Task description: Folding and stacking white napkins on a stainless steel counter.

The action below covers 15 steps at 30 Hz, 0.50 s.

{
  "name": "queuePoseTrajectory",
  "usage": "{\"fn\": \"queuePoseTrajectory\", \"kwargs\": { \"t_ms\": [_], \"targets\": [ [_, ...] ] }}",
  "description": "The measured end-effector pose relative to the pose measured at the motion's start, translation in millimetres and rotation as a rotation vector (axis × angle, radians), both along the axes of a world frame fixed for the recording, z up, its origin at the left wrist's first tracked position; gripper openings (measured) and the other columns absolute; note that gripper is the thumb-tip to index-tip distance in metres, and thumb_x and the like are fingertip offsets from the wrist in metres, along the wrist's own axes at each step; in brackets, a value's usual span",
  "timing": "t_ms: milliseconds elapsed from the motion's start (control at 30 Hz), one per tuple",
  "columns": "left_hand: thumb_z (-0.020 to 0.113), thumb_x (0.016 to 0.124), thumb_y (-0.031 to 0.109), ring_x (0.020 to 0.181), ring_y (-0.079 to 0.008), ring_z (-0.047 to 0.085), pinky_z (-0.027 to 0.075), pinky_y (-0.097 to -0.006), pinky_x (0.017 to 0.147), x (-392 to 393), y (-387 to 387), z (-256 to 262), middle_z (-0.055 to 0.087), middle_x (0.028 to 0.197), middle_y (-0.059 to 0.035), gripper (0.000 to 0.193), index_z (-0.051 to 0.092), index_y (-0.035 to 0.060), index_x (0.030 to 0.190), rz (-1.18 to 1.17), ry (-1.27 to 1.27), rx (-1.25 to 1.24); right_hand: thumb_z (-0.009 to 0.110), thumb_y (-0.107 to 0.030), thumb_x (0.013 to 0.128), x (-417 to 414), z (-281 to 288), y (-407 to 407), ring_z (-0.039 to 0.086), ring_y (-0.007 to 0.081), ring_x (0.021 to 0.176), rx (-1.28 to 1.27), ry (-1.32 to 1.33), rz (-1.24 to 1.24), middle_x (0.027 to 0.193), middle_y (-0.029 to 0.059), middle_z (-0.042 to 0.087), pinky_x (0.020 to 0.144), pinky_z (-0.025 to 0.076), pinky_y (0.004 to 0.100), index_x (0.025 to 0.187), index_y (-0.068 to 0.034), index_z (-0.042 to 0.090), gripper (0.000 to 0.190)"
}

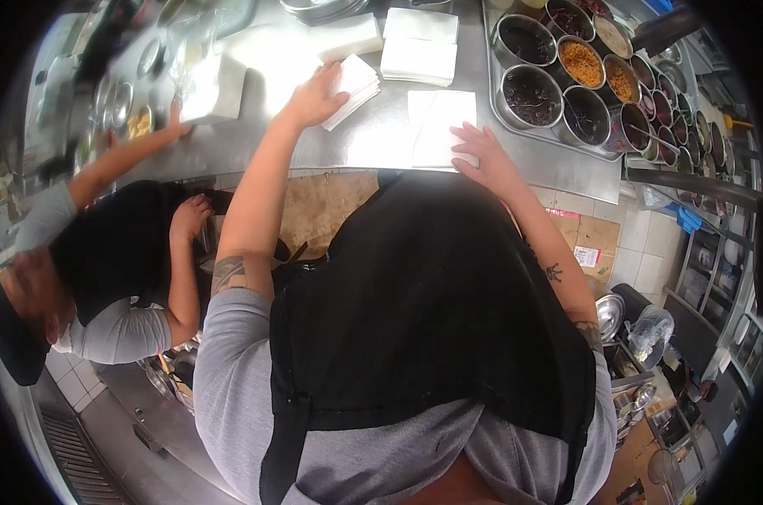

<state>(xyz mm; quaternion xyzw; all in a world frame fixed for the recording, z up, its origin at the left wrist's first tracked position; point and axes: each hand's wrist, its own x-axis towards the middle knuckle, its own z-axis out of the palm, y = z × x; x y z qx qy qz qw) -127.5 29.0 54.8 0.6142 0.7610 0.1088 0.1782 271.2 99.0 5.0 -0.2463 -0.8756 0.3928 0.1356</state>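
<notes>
My left hand [318, 98] rests with fingers spread on the left edge of a slanted stack of white paper napkins [358, 85] on the steel counter [268, 142]. My right hand [482, 151] lies over the right side of some white napkins [433, 126] at the counter's front edge; whether its fingers pinch any paper I cannot tell. Beyond my hands sit two overlapping stacks of white napkins [419, 60], and another white stack [351, 38] lies to their left.
Metal containers of food [533, 98] stand on a tray [496, 104] at the right. At the left a co-worker's hand [181, 126] is by a white block-shaped thing [220, 91]. Stacked metal plates [325, 9] stand at the back.
</notes>
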Motion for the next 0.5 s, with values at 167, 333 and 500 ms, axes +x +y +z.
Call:
{"fn": "queuePoseTrajectory", "kwargs": {
  "t_ms": [167, 333, 500],
  "targets": [
    [0.062, 0.096, 0.044, 0.148, -0.0363, 0.036, 0.029, -0.0401, 0.122, 17.3, 0.5, 13.1, 0.032, 0.162, -0.023, 0.073, 0.04, 0.0052, 0.154, -0.083, 0.176, -0.15, 0.073, -0.02, 0.091, 0.9, -1.6, -0.4, 0.042, 0.0284, 0.146, -0.002, 0.004, -0.006, 0.148, 0.0077, 0.057, 0.124, 0.022, 0.0524, 0.105, -0.008, 0.072, 0.018],
    [0.056, 0.101, 0.037, 0.145, -0.0351, 0.04, 0.03, -0.0384, 0.121, 10.7, -1.7, 3.8, 0.037, 0.16, -0.0196, 0.061, 0.043, 0.0057, 0.152, -0.113, 0.125, -0.127, 0.073, -0.02, 0.091, 0.8, -2.0, -1.0, 0.041, 0.0282, 0.146, 0.011, 0.005, -0.009, 0.148, 0.0072, 0.056, 0.124, 0.022, 0.0519, 0.105, -0.009, 0.072, 0.018],
    [0.054, 0.102, 0.034, 0.143, -0.0345, 0.043, 0.033, -0.0361, 0.119, 0.8, -1.9, -1.0, 0.041, 0.158, -0.0181, 0.054, 0.049, 0.0066, 0.149, -0.025, -0.264, -0.13, 0.071, -0.02, 0.092, 0.5, -0.1, -0.3, 0.039, 0.0318, 0.147, -0.024, 0.0, 0.007, 0.149, 0.0088, 0.055, 0.124, 0.018, 0.0538, 0.108, -0.007, 0.07, 0.02]
  ]
}}
